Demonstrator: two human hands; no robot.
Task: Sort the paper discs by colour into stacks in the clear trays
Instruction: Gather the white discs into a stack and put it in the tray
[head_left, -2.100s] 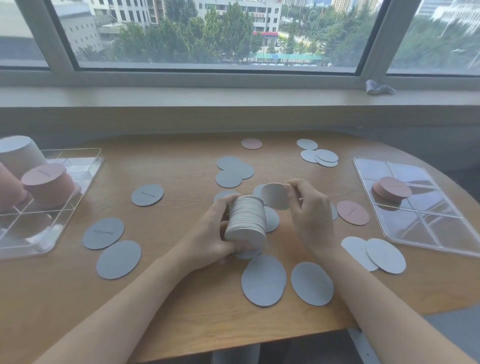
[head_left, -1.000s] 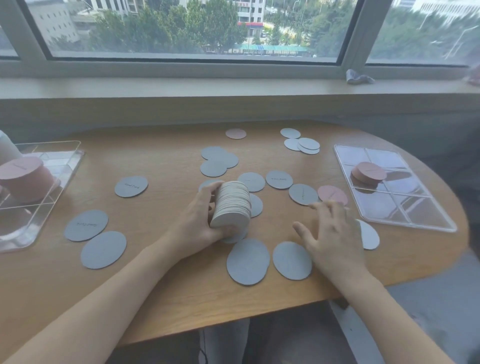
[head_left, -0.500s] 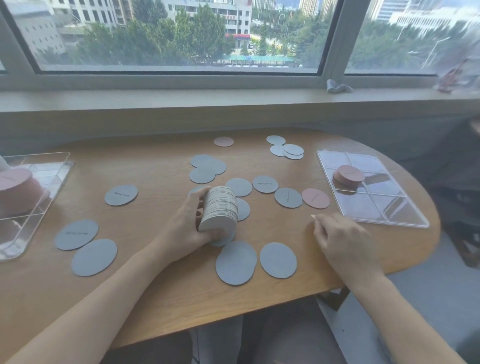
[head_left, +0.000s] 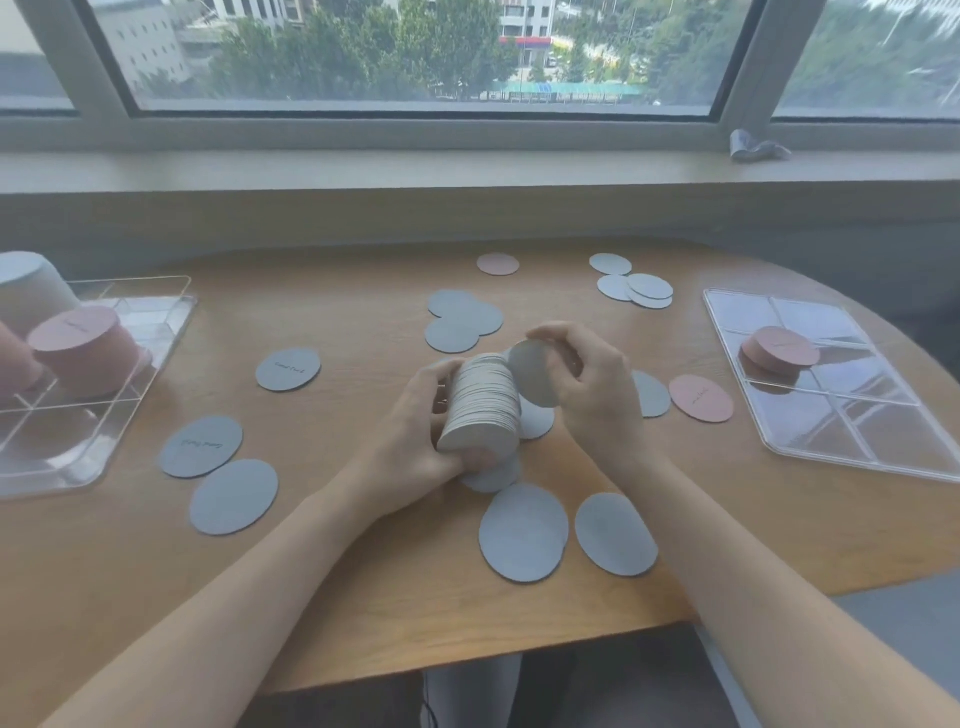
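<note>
left hand (head_left: 415, 441) grips blue stack (head_left: 480, 405) | right hand (head_left: 587, 379) pinches one blue disc (head_left: 535, 376) | seat it flush, edges aligned, at tabletop centre

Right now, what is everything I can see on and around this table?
Held stack of discs: one, blue-grey, centre of table.
Single disc: one, blue-grey, against the stack's far end.
Loose blue discs: over a dozen, scattered on the table.
Loose pink discs: two, right and far centre.
Left tray: clear; pink stack, pale blue stack.
Right tray: clear; short pink stack.
Table: wooden.
Crumpled wrapper: windowsill.
Left hand: grip on stack.
Right hand: pinches the single disc.
</note>
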